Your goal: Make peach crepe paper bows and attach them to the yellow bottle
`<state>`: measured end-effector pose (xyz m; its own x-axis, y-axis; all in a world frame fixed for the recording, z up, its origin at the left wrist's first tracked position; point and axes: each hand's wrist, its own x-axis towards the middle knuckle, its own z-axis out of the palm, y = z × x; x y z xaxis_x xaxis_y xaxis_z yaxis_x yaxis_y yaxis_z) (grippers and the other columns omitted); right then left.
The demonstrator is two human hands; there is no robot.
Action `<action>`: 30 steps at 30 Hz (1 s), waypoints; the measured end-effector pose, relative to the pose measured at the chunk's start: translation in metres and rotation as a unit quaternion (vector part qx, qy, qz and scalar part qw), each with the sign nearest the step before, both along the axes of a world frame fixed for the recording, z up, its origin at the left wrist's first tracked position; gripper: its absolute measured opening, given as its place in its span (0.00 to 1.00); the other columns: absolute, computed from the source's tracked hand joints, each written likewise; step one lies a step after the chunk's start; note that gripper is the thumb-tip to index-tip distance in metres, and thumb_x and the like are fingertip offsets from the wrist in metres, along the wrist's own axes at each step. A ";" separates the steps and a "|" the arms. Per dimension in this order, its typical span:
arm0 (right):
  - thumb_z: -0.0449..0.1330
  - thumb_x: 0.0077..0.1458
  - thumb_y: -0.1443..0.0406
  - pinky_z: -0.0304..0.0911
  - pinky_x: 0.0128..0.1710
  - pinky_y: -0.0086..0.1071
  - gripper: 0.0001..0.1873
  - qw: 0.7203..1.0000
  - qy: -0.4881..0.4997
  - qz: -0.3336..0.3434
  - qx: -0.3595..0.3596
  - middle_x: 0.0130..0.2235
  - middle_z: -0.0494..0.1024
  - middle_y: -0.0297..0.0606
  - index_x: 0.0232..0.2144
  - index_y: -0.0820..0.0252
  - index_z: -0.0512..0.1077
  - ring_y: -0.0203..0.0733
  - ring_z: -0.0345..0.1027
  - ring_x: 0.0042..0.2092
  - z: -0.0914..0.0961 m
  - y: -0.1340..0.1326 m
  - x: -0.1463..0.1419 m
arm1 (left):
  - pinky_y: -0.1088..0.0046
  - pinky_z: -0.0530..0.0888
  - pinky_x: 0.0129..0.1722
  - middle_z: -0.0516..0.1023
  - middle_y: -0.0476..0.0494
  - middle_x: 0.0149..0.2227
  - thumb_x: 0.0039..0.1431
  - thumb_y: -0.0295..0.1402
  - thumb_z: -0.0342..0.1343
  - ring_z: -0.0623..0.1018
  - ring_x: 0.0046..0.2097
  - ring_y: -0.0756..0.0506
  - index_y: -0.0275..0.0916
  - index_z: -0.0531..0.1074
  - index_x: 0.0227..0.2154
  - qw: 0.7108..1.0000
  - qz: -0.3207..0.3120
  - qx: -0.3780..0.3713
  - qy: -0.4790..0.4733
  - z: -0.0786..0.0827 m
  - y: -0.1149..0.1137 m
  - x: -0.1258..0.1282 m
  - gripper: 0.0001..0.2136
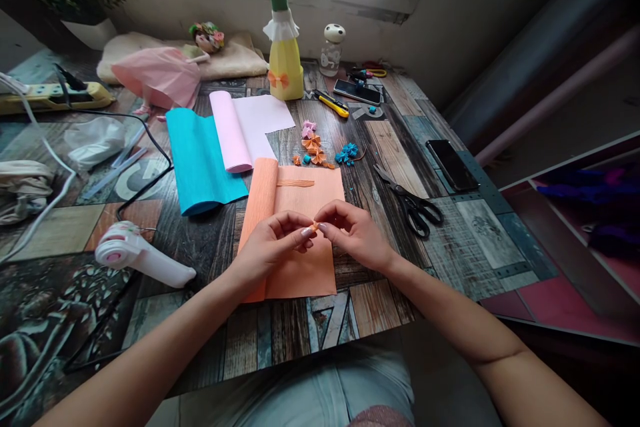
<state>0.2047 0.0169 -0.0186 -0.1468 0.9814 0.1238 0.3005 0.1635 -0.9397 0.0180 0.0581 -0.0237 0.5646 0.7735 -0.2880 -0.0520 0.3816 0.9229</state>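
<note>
Between the fingertips of both hands is a small piece of orange crepe paper (315, 227), mostly covered by the fingers. My left hand (280, 237) pinches it from the left, and my right hand (353, 230) pinches it from the right. Below them lies a partly unrolled orange crepe paper roll (305, 273), with a narrow orange strip (296, 183) on its upper part. Just beyond the sheet are small orange paper flowers (313, 142), a pink paper flower (309, 128) and a blue paper flower (347, 154).
Black scissors (413, 203) and a phone (453, 165) lie to the right. Blue (197, 160) and pink (231, 133) crepe rolls are at left, near a white glue gun (145, 257) and its cable. A yellow paper-wrapped bottle (285, 67), a cutter (331, 104) and a doll (160, 77) are farther back.
</note>
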 end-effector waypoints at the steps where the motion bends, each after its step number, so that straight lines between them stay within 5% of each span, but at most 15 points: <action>1: 0.57 0.58 0.68 0.63 0.34 0.30 0.02 1.000 -0.002 0.000 0.003 0.33 0.74 0.34 0.34 0.59 0.70 0.36 0.69 0.35 0.000 0.000 0.000 | 0.76 0.72 0.33 0.78 0.47 0.32 0.49 0.38 0.67 0.75 0.31 0.51 0.37 0.76 0.34 1.000 -0.001 -0.002 -0.001 0.000 0.000 0.000 0.12; 30: 0.55 0.59 0.72 0.66 0.37 0.32 0.08 0.998 -0.036 0.016 0.057 0.37 0.75 0.36 0.38 0.58 0.72 0.37 0.70 0.38 0.000 -0.001 -0.001 | 0.75 0.70 0.33 0.78 0.46 0.33 0.49 0.36 0.67 0.74 0.31 0.52 0.37 0.76 0.36 1.000 -0.024 -0.005 -0.019 -0.007 0.002 0.000 0.13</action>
